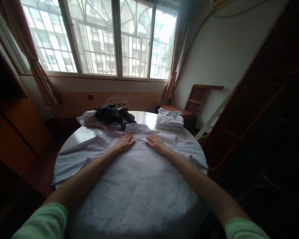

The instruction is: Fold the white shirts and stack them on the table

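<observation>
A white shirt (142, 176) lies spread out over the round table, its collar at the far end and its sleeves reaching out to both sides. Just below the collar, my left hand (125, 142) rests flat on the cloth with the fingers stretched out. My right hand (155, 143) lies opposite it, also flat and open on the shirt. Neither hand grips the fabric. The near end of the shirt hangs toward me in shadow.
At the table's (147, 117) back right is a stack of folded white shirts (169, 119). Black striped clothes (112, 114) lie heaped at the back left. A wooden chair (196, 98) stands by the right wall, and barred windows (97, 39) line the back.
</observation>
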Available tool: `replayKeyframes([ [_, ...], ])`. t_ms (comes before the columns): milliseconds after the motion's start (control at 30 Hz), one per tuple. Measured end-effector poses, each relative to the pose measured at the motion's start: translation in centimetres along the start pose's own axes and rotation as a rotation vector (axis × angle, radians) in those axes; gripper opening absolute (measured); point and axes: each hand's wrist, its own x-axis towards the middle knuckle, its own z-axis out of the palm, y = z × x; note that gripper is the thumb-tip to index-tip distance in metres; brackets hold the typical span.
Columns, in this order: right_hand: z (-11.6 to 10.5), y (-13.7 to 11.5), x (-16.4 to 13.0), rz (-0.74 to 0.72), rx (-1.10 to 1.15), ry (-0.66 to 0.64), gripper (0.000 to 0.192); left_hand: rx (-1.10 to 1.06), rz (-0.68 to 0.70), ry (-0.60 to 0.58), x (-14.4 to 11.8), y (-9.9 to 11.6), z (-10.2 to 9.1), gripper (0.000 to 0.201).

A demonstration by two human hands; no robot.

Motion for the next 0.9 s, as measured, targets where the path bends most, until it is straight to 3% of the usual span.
replayKeyframes([
  [200, -2.5, 8.6, -4.3, 0.345, -0.120, -0.014, 0.049, 0.061, -0.155, -0.006, -3.4, -6.6, -2.4, 0.061],
  [433, -2.6, 12.7, -8.6, 0.430, -0.221, 0.025, 0.048, 0.089, -0.390, -0.002, -5.6, -9.9, -3.5, 0.059],
  [500, -2.3, 13.2, -9.3, 0.455, -0.225, 0.043, 0.047, 0.109, -0.385, 0.038, -5.8, -10.0, -3.6, 0.058],
  [567, -2.3, 13.3, -9.7, 0.461, -0.224, 0.056, 0.046, 0.146, -0.340, 0.149, -5.9, -9.9, -3.7, 0.053],
  [700, -3.7, 12.7, -9.2, 0.491, -0.181, 0.050, 0.043, 0.135, -0.125, 0.348, -5.3, -8.4, -4.1, 0.036],
  [800, -5.7, 11.5, -6.9, 0.597, -0.087, 0.025, 0.036, 0.069, -0.052, 0.329, -3.4, -6.3, -4.8, 0.030],
  [900, -7.0, 10.1, -3.4, 0.565, 0.071, 0.106, 0.030, 0.075, -0.137, 0.236, -0.4, -4.3, -5.7, 0.034],
])
